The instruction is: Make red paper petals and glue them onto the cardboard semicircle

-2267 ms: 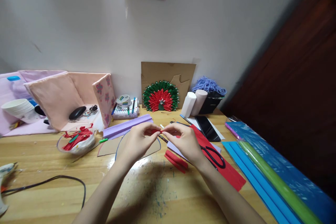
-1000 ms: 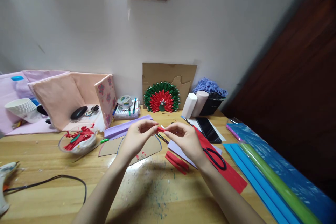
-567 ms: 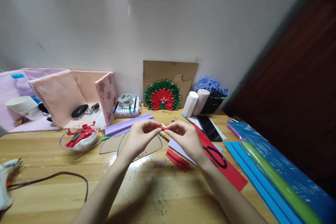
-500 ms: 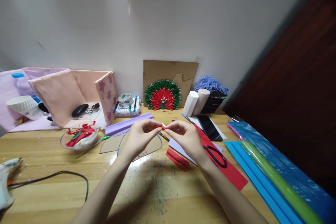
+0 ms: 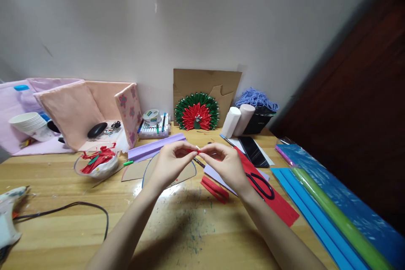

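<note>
Both hands meet over the middle of the table. A small red paper strip [image 5: 197,151], mostly hidden by the fingers, is pinched between them. My left hand [image 5: 171,162] grips one end between thumb and forefinger, and my right hand [image 5: 224,163] pinches the other end. Just below the right hand lie folded red paper strips [image 5: 214,190]. To its right, black-handled scissors [image 5: 265,186] rest on a larger red paper sheet [image 5: 283,209]. Behind the left hand lies a cardboard piece with a blue outline [image 5: 186,172].
A glue gun [image 5: 11,219] with a black cord [image 5: 72,205] lies at left, near a bowl of red scraps [image 5: 98,165]. Cardboard bearing a red and green fan-tailed bird [image 5: 196,112] leans on the wall. Blue and green rolls [image 5: 319,194] line the right side.
The hands keep their pinch on the red paper strip, and their fingertips are slightly closer together. The view has tilted down a little.
</note>
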A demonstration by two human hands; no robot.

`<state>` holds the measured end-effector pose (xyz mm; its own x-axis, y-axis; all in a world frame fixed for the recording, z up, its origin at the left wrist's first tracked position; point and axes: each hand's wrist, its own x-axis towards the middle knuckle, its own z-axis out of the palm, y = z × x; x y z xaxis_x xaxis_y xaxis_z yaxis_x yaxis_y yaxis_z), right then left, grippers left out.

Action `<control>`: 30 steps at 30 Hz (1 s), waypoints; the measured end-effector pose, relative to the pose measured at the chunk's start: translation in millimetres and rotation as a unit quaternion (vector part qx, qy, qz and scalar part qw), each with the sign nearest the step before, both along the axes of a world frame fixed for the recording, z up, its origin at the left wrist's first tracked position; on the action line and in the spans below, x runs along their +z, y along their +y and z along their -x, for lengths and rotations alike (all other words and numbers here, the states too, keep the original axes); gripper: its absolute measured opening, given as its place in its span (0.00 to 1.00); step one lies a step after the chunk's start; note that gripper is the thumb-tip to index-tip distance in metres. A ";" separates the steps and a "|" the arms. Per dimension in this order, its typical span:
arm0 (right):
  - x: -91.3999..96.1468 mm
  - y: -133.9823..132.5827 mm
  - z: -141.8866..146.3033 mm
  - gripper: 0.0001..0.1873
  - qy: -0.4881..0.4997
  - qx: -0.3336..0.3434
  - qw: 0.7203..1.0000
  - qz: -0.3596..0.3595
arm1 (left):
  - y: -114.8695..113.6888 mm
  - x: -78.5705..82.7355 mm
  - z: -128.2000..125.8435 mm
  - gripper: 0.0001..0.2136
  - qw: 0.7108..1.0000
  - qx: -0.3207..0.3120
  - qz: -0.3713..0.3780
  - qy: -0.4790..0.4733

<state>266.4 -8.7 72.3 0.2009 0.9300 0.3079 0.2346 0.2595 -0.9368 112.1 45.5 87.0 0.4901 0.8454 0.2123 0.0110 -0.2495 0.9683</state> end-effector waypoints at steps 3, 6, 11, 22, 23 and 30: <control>-0.2 0.6 0.0 0.08 -0.004 -0.002 1.000 -0.006 | -0.5 -0.7 -0.5 0.07 1.000 0.005 -0.007 0.004; -0.5 1.0 -0.2 0.07 -0.006 -0.005 1.000 -0.014 | -1.0 0.1 -1.1 0.07 1.000 0.006 -0.013 0.006; -0.9 0.8 -0.4 0.06 -0.005 -0.006 1.000 -0.021 | -1.6 0.2 -2.1 0.06 1.000 0.008 -0.024 0.009; -0.8 -0.9 -1.1 0.05 -0.048 -0.026 0.998 -0.043 | -3.3 -3.1 -2.4 0.06 0.994 0.037 -0.096 0.046; -1.1 -1.1 -1.1 0.05 -0.061 -0.027 0.997 -0.049 | -3.6 -3.1 -2.5 0.06 0.992 0.039 -0.107 0.049; -1.1 -2.3 -2.2 0.03 -0.129 -0.032 0.988 -0.078 | -5.0 -3.8 -3.3 0.05 0.988 0.042 -0.136 0.057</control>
